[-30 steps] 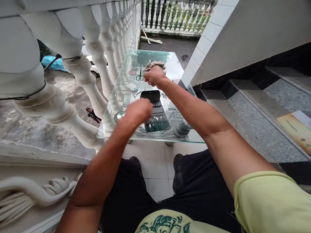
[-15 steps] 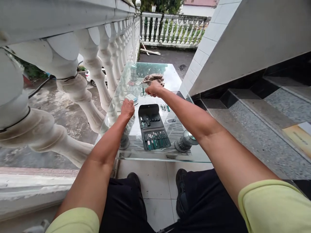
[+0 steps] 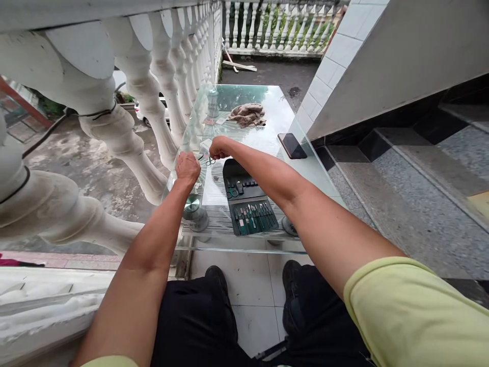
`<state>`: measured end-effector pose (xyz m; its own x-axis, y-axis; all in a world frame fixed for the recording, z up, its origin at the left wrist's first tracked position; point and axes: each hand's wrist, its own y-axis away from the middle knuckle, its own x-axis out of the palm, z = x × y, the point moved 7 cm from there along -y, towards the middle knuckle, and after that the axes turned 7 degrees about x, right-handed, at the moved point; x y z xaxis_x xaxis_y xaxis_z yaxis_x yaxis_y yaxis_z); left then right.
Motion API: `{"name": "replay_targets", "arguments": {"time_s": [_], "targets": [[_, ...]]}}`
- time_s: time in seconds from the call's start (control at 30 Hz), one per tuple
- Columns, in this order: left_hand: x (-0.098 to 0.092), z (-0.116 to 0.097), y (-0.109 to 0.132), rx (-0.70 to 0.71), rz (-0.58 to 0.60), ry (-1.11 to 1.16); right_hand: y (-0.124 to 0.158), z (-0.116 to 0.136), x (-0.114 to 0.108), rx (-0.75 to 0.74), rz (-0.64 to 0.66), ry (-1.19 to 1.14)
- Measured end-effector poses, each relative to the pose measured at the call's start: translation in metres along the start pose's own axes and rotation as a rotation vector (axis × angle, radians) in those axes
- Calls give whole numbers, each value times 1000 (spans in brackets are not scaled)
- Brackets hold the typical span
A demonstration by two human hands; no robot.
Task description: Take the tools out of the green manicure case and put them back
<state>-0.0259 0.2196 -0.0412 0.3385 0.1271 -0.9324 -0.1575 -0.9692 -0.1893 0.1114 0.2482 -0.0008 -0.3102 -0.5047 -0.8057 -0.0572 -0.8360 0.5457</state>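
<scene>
My right hand (image 3: 219,148) is closed over the left part of the glass table, with small scissors (image 3: 210,161) hanging at its fingertips, their finger loops showing. Just to the left, my left hand (image 3: 187,167) has its fingers curled together. A thin dark tip pokes out beside them, but what it belongs to is hidden. Behind the hands lies a pale packet (image 3: 206,144), partly covered by the right hand. Nearer me, an open black manicure case (image 3: 250,196) holds a row of slim tools and another pair of scissors (image 3: 232,193).
A crumpled brown cloth (image 3: 248,115) lies at the far end of the glass table (image 3: 324,178). A phone (image 3: 292,146) rests near its right edge. White balusters (image 3: 139,97) line the left, and stone steps (image 3: 412,168) rise on the right.
My right hand has come left and nearer with the scissors, from beside the cloth to close by my left hand. My left hand has shifted slightly left. The view has tilted down.
</scene>
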Motion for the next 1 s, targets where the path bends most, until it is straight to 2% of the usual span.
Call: {"name": "replay_targets", "arguments": {"time_s": [0.1,0.17,0.33,0.43,0.53,0.63,0.7,0.83,1.0], "targets": [[-2,0,6,25,-34,-6,7,-10,-3,82,-52,8],[-6,-3,12,53,-54,-10,16,-17,-12,63,-135,-18],[-19,-30,27,184,1,18,61,-49,-50,-131,-526,-119],[-23,-50,45,268,80,61,101,-78,-49,-252,-706,-83],[-18,-68,77,409,176,60,138,-107,-22,-355,-789,-43],[-7,-80,112,564,267,8,160,-125,23,-487,-711,34],[-2,-84,127,612,296,-24,167,-131,51,-538,-657,88],[-2,-91,135,658,312,-54,164,-137,84,-519,-569,152],[-3,-98,131,713,338,-72,160,-139,103,-488,-511,222]]}}
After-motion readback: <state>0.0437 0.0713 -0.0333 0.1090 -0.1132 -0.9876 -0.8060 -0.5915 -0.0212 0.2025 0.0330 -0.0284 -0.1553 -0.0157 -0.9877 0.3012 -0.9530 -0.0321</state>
